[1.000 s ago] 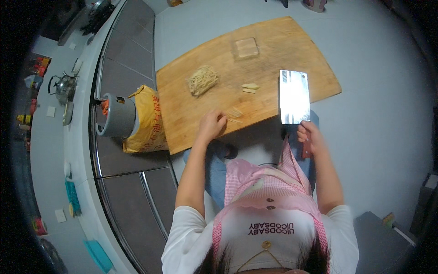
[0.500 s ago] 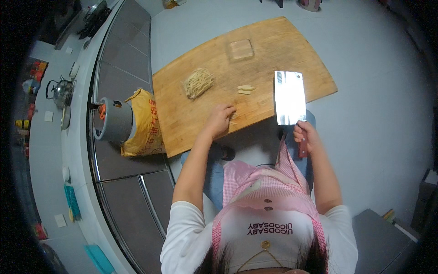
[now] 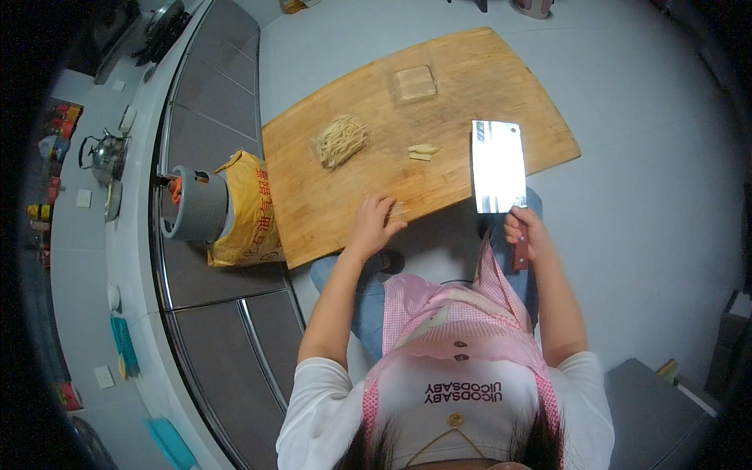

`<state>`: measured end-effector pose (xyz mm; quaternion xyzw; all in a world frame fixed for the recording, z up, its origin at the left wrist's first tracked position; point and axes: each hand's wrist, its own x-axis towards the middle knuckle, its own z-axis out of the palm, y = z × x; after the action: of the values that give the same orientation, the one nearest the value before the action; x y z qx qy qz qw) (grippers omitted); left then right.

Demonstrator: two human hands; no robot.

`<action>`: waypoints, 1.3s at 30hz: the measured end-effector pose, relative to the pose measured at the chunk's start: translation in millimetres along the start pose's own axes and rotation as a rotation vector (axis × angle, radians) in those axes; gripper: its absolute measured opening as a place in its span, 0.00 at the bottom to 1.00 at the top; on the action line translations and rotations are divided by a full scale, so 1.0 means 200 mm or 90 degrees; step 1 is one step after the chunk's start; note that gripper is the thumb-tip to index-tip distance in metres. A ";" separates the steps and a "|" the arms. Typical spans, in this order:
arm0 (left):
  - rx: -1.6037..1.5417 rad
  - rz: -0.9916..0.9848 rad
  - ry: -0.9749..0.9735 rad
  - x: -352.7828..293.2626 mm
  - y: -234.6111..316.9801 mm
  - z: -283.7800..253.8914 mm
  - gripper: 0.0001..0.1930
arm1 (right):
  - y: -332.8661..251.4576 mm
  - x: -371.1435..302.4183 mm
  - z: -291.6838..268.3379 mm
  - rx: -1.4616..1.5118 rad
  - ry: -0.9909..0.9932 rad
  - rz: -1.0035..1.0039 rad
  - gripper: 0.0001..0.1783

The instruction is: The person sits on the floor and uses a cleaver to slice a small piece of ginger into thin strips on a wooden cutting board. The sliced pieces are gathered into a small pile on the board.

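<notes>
My right hand point(image 3: 524, 235) is wrapped around the wooden handle of a cleaver point(image 3: 498, 166), whose wide shiny blade points away from me over the near right edge of a large wooden board point(image 3: 470, 70). At that board's near edge, my left hand point(image 3: 373, 227) rests with thumb and fingers apart beside a few thin pale shreds point(image 3: 399, 210). Beyond the shreds lie several short pale yellow pieces point(image 3: 421, 151). Farther left sits a heap of pale shredded strips point(image 3: 342, 141), with what looks like a clear dish under it.
A clear square dish point(image 3: 414, 83) stands toward the board's far side. Left of the board are a grey cylindrical container point(image 3: 200, 204) and a yellow sack point(image 3: 244, 211), against dark cabinets point(image 3: 215, 117). A kettle point(image 3: 107, 157) stands on the counter. My knees are under the board's near edge.
My left hand has drawn back slightly toward me, its thumb and fingers spreading apart, and the thin shreds show more plainly. The cleaver and my right hand have hardly moved.
</notes>
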<state>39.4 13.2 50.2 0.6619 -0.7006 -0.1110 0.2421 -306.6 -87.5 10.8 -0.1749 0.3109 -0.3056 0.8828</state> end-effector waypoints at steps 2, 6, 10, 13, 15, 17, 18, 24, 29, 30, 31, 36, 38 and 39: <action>0.015 -0.001 0.041 -0.02 0.02 0.03 0.22 | 0.00 0.00 0.00 0.014 0.002 -0.001 0.11; 0.022 -0.054 0.046 -0.06 0.04 0.08 0.25 | 0.01 0.00 0.00 0.034 0.014 -0.003 0.09; 0.011 -0.090 0.057 -0.09 0.06 0.11 0.24 | 0.01 0.00 0.00 0.031 0.012 -0.006 0.09; 0.031 -0.090 0.109 -0.11 0.07 0.15 0.23 | 0.00 -0.01 0.01 0.025 0.024 -0.005 0.09; 0.015 -0.094 0.125 -0.12 0.06 0.17 0.23 | 0.00 -0.01 0.02 0.022 0.035 -0.006 0.09; 0.003 -0.095 0.137 -0.13 0.06 0.18 0.23 | 0.00 -0.01 0.02 0.021 0.030 -0.005 0.09; 0.000 -0.094 0.141 -0.13 0.06 0.18 0.23 | 0.00 -0.01 0.02 0.021 0.027 -0.005 0.09; -0.081 -0.095 0.076 -0.11 -0.02 0.15 0.19 | 0.00 -0.01 0.02 0.005 0.029 -0.008 0.10; -0.119 -0.092 0.071 -0.07 -0.04 0.12 0.17 | 0.00 0.00 0.01 0.004 0.024 -0.007 0.10; -0.134 -0.103 0.074 -0.06 -0.04 0.12 0.17 | 0.00 0.00 0.00 0.001 0.022 -0.008 0.10; -0.150 -0.113 0.078 -0.05 -0.04 0.13 0.17 | 0.01 0.00 0.00 -0.003 0.026 -0.006 0.10; -0.111 -0.141 0.131 -0.07 -0.01 0.12 0.18 | 0.01 0.00 -0.01 -0.020 0.031 -0.003 0.09; -0.055 -0.175 0.176 -0.11 0.02 0.13 0.18 | 0.01 0.00 -0.01 -0.013 0.028 -0.010 0.09; -0.009 -0.198 0.198 -0.13 0.03 0.13 0.18 | 0.01 0.00 -0.01 -0.009 0.026 -0.011 0.09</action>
<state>21.0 35.8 26.2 0.7696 -0.5435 -0.0482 0.3317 -307.3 -85.6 8.8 -0.1774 0.3298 -0.3145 0.8723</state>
